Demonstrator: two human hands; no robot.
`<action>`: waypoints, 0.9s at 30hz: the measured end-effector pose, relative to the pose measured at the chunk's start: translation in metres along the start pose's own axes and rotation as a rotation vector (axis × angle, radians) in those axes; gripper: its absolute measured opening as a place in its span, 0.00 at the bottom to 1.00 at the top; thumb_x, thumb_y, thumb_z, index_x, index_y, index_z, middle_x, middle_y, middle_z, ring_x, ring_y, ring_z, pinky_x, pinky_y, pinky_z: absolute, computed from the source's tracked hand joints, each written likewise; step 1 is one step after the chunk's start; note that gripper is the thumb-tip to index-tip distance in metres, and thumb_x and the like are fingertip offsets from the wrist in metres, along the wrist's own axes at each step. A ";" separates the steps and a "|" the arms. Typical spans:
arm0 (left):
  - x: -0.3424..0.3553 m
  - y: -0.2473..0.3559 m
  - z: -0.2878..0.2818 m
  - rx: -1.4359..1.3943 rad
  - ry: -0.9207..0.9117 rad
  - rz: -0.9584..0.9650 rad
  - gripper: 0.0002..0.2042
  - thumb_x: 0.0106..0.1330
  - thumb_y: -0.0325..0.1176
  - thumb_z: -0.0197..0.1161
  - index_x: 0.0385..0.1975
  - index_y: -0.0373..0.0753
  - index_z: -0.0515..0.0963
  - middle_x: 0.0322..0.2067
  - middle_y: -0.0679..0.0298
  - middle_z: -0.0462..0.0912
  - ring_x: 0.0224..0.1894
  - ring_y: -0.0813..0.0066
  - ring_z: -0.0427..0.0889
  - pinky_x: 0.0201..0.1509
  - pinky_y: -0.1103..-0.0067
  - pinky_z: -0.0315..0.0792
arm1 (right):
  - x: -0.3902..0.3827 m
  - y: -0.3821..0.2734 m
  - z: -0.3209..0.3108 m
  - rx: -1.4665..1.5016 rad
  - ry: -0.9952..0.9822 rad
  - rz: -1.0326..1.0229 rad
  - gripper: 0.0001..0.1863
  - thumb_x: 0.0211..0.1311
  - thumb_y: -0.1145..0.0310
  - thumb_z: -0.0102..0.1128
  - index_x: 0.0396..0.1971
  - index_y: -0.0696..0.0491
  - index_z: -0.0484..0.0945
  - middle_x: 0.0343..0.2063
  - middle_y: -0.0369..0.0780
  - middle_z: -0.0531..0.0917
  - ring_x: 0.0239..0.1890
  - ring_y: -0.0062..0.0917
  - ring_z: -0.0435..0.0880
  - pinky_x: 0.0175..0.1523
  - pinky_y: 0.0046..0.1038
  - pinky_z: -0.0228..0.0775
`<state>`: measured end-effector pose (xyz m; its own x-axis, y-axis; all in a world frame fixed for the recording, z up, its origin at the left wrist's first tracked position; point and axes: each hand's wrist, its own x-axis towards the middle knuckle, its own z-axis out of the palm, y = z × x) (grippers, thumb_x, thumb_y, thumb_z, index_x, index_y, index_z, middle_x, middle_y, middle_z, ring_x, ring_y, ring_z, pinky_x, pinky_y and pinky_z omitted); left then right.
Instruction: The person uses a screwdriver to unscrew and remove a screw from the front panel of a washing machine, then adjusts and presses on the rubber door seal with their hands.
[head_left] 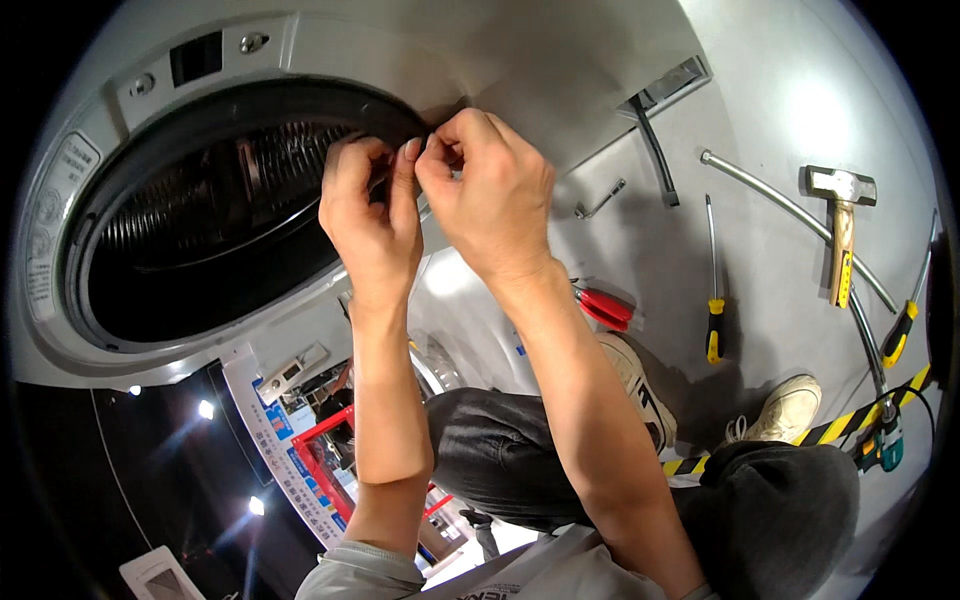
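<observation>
The front of a grey washing machine (560, 70) fills the upper left, its round drum opening edged by a black rubber door seal (270, 90). At the right side of that opening, both my hands meet at the seal. My left hand (368, 215) has its fingers curled over the seal's lip, thumb pressed toward them. Close beside it, my right hand (490, 190) pinches at the same edge with thumb and index finger, the other fingers folded in. The fingertips partly hide the spot they grip. Inside, the metal drum (200, 200) shows dark and ribbed.
On the grey floor to the right lie a hammer (842, 230), two screwdrivers (715, 330) with yellow-black handles, a metal tube (770, 200), red-handled pliers (605, 308) and a small metal tool (600, 200). A green power tool (885, 445) rests beside yellow-black striped tape (825, 430).
</observation>
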<state>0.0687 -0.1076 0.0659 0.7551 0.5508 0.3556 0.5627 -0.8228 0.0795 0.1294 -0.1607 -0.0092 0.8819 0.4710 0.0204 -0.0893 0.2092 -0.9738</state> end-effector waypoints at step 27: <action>-0.007 -0.015 -0.002 -0.043 -0.154 0.008 0.08 0.61 0.25 0.67 0.32 0.30 0.74 0.27 0.64 0.75 0.26 0.80 0.73 0.28 0.82 0.68 | -0.012 0.007 0.003 -0.065 -0.038 0.015 0.06 0.58 0.70 0.63 0.27 0.58 0.81 0.23 0.42 0.83 0.25 0.36 0.82 0.31 0.33 0.73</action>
<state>0.0542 -0.0992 0.0643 0.8040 0.5564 0.2095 0.5440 -0.8307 0.1185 0.1167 -0.1628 -0.0157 0.8623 0.5062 0.0126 -0.0714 0.1463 -0.9867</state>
